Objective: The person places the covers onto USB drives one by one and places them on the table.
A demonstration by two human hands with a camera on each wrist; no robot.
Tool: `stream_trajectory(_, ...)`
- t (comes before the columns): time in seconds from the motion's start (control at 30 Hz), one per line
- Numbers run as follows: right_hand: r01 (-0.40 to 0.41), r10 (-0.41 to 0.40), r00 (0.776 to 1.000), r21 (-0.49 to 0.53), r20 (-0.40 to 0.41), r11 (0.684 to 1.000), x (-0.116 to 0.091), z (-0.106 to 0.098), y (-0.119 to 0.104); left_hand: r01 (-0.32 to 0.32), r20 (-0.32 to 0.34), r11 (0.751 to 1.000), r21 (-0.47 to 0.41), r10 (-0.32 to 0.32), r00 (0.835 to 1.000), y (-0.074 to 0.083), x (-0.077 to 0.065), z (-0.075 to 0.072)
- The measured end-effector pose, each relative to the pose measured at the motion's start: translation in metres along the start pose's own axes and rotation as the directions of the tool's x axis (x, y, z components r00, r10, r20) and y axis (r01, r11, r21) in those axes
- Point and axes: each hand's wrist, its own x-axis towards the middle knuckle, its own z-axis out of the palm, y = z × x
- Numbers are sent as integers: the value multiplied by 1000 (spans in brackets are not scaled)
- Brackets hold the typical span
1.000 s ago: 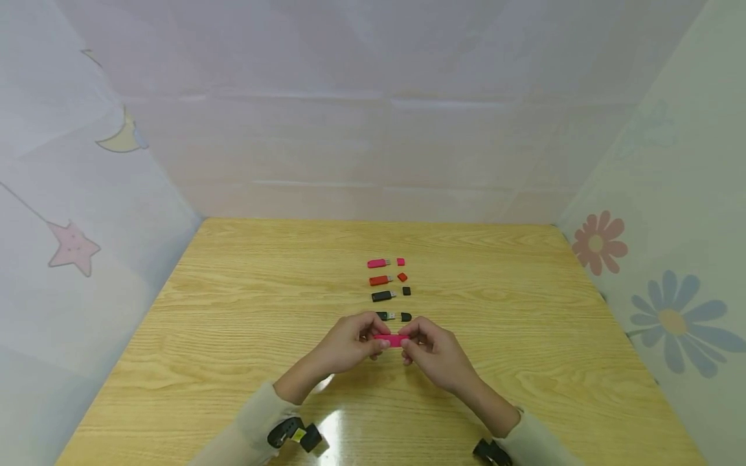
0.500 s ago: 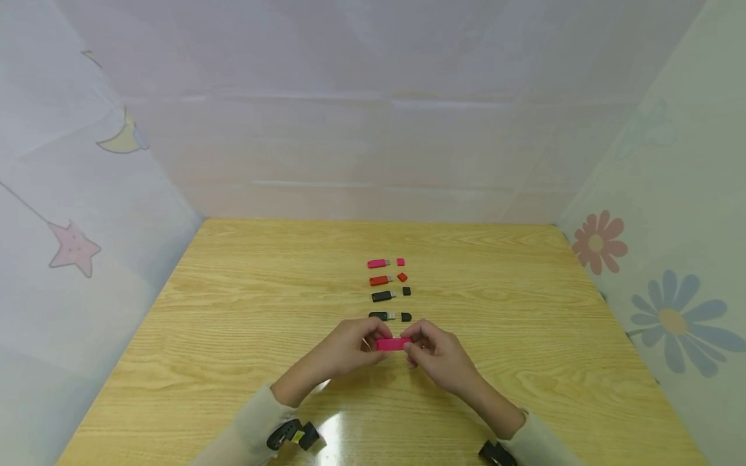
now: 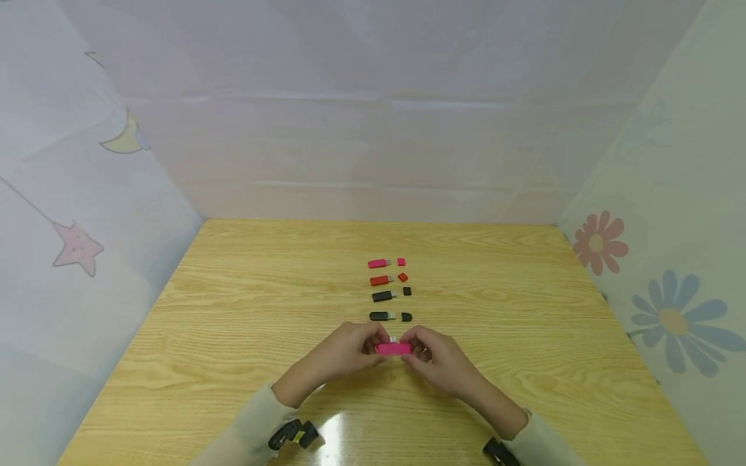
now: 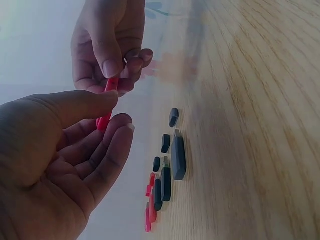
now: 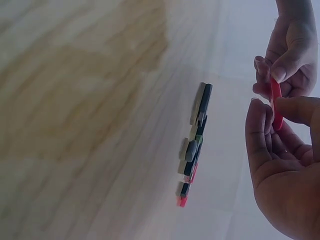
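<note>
Between both hands is a pink USB stick (image 3: 394, 349), held crosswise above the table. My left hand (image 3: 348, 349) pinches its left end between thumb and fingers. At the right end, my right hand (image 3: 437, 355) pinches it the same way. No metal plug shows on it, and fingers cover its ends. Just beyond, a metal USB plug (image 3: 393, 338) peeks out; the left wrist view shows the black USB stick (image 4: 178, 157) it belongs to, with a black cap (image 4: 174, 117) off its end.
Farther back lie two black USB sticks (image 3: 382, 316), a red USB stick (image 3: 381, 280) and a pink USB stick (image 3: 379, 263), all uncapped. Their caps lie to the right, including a rounded black cap (image 3: 406, 317). Printed cloth walls border the wooden table (image 3: 262, 272).
Both hands have drawn the pink stick slightly toward the body, keeping hold of it. The near plug and the rounded black stick now show beyond the fingers. Sticks on the table have not moved.
</note>
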Motion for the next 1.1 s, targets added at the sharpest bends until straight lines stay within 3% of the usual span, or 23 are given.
stream_trajectory(0.27, -17, 19, 999, -75, 31, 997, 1, 1, 1, -10, 16, 999, 44, 9, 1000, -4, 2, 1)
stream_trajectory(0.53, -9, 19, 998, -147, 65, 989, 2, 3, 4, -47, 16, 987, 155, 45, 999, -4, 4, 6)
stream_trajectory(0.73, 11, 9, 996, -226, 85, 974, 3, 4, 9, -74, 23, 964, 256, 71, 997, -5, 6, 13)
stream_trajectory(1.1, 39, -10, 996, -311, 92, 950, 3, 8, 15, -115, 39, 894, 433, 109, 993, -9, 7, 22)
